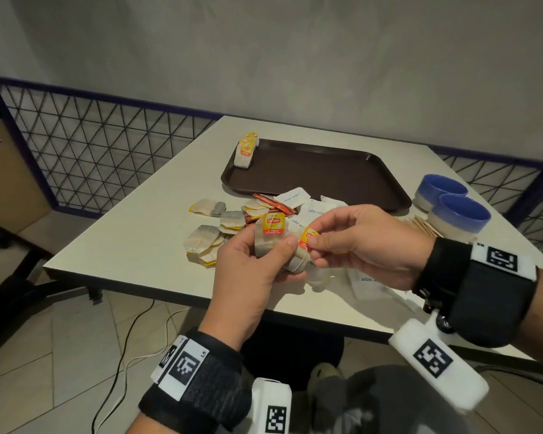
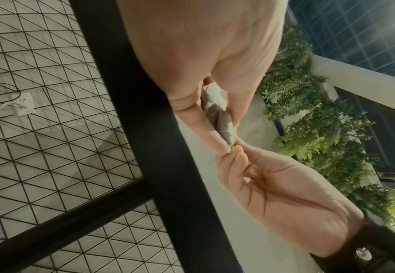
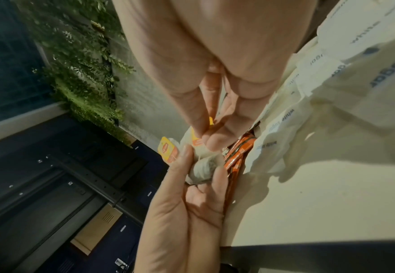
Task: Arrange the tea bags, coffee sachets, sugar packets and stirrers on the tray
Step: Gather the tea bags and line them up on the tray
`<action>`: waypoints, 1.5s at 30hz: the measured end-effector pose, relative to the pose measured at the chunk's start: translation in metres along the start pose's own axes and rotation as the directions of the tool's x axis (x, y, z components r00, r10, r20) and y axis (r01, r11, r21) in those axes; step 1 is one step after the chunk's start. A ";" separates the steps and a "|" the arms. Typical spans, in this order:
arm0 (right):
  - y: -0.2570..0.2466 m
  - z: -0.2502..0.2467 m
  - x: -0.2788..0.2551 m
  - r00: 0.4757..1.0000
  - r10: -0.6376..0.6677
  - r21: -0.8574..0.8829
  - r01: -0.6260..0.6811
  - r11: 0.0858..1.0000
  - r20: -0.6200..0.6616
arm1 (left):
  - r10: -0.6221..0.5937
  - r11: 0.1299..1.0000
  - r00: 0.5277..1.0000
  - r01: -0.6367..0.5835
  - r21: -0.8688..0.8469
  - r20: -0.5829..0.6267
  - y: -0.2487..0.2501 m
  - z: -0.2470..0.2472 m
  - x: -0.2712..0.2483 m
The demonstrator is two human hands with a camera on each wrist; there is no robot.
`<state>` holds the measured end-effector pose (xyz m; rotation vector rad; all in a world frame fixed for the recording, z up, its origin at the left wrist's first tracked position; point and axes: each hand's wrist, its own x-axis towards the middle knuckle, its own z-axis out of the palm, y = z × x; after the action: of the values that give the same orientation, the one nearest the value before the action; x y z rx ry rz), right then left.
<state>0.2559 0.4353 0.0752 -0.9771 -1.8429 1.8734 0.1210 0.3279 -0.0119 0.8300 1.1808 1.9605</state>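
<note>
Above the table's near edge, my left hand (image 1: 273, 247) grips a small bundle of tea bags (image 1: 271, 242) with a yellow tag upright on top. My right hand (image 1: 312, 250) pinches a second yellow tag (image 1: 306, 238) on that bundle. In the left wrist view the tea bags (image 2: 217, 114) sit between thumb and fingers; in the right wrist view the bundle (image 3: 206, 170) lies in my left palm. The dark brown tray (image 1: 326, 177) holds a stack of tea bags (image 1: 246, 150) at its far left corner. Loose tea bags (image 1: 206, 239), red coffee sachets (image 1: 275, 204), white sugar packets (image 1: 295, 197) and wooden stirrers (image 1: 420, 225) lie on the table.
Two blue-and-white bowls (image 1: 452, 205) stand right of the tray. A wire mesh fence (image 1: 91, 151) runs behind and left of the white table (image 1: 132, 233). More sugar packets (image 1: 370, 285) lie under my right hand. A cable trails on the tiled floor below.
</note>
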 end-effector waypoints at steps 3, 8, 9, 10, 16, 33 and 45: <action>0.005 -0.001 0.001 0.999 -0.032 -0.032 0.032 0.999 -0.019 | 0.005 1.000 1.000 -0.005 0.017 -0.003 0.000 0.001 0.000; 0.003 -0.006 -0.005 0.977 -0.207 -0.207 0.195 0.959 -0.043 | -0.079 0.997 0.997 0.079 -0.023 0.017 0.002 0.001 0.005; 0.003 -0.007 -0.006 0.970 -0.242 -0.233 0.228 0.945 -0.035 | -0.103 0.994 0.994 0.104 -0.042 0.031 0.003 0.001 0.006; 0.002 -0.008 -0.008 0.964 -0.266 -0.248 0.252 0.935 -0.024 | -0.120 0.991 0.992 0.123 -0.053 0.045 0.004 0.001 0.006; 0.002 -0.006 -0.003 0.961 -0.276 -0.244 0.269 0.932 0.006 | -0.172 0.984 0.980 0.176 -0.033 0.098 0.004 0.002 0.007; -0.006 -0.013 -0.009 0.954 -0.269 -0.232 0.293 0.927 0.129 | -0.195 0.981 0.977 0.196 0.002 0.087 0.003 0.000 0.008; -0.002 -0.004 -0.001 0.963 -0.268 -0.265 0.268 0.926 0.038 | -0.144 0.988 0.977 0.133 0.079 0.157 0.001 -0.001 0.004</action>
<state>0.2586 0.4380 0.0779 -0.7538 -2.1480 1.4926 0.1179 0.3309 -0.0108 0.8997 1.1818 1.7154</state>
